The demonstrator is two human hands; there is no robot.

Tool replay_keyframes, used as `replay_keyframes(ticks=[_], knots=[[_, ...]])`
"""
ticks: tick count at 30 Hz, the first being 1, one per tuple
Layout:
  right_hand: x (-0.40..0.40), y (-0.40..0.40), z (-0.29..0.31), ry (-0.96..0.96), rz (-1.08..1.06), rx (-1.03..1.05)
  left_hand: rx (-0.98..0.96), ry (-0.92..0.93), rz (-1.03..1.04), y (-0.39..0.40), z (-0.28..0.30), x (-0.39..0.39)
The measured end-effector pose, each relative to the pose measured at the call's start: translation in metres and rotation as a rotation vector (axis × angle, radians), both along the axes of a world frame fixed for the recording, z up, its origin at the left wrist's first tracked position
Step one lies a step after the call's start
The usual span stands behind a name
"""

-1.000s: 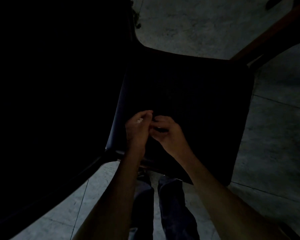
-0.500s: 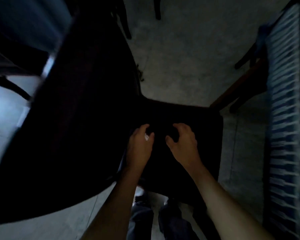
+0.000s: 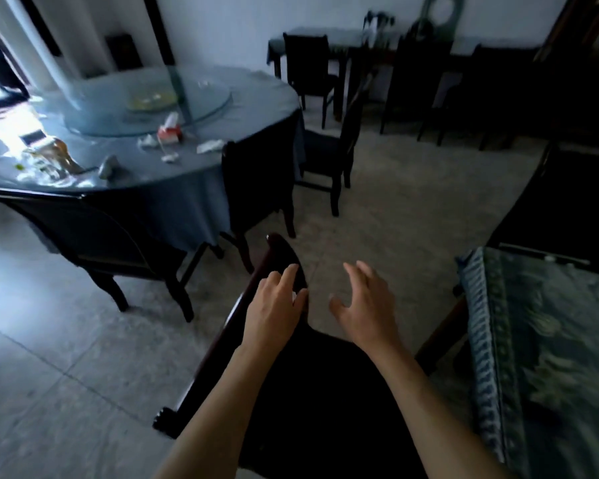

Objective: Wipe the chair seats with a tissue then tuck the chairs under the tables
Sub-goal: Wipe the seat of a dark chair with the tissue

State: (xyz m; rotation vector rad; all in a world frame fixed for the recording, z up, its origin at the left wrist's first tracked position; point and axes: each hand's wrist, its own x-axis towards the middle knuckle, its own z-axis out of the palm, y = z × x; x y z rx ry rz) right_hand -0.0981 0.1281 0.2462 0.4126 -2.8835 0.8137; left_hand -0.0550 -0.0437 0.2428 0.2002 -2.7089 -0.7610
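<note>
While left hand (image 3: 274,314) grips chair (image 3: 229,344), floor (image 3: 388,209) lies open

No legible text anywhere.

Two bare forearms reach in from the bottom edge, with no sleeves, watch, bracelet or rings visible on them. The left hand (image 3: 274,311) and the right hand (image 3: 363,307) are ungloved, slim-fingered, with short nails. No clothing shows anywhere on the arms.
</note>
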Motion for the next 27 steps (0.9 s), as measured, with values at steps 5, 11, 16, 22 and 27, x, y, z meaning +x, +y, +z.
replay_keyframes(ticks=[5, 11, 16, 22, 27], knots=[[0.000, -0.048, 0.046, 0.090, 0.019, 0.003, -0.038, 0.109, -0.002, -0.058, 0.046, 0.002], [0.013, -0.155, 0.066, 0.119, -0.024, 0.008, -0.083, 0.147, -0.049, -0.172, 0.064, 0.005], [0.017, -0.255, 0.080, 0.102, -0.079, 0.049, -0.063, 0.146, -0.066, -0.274, 0.073, 0.003], [0.002, -0.323, 0.092, 0.079, -0.103, 0.106, -0.038, 0.148, -0.118, -0.350, 0.091, -0.026], [-0.042, -0.347, 0.088, 0.041, -0.131, 0.118, -0.007, 0.160, -0.170, -0.378, 0.096, -0.079]])
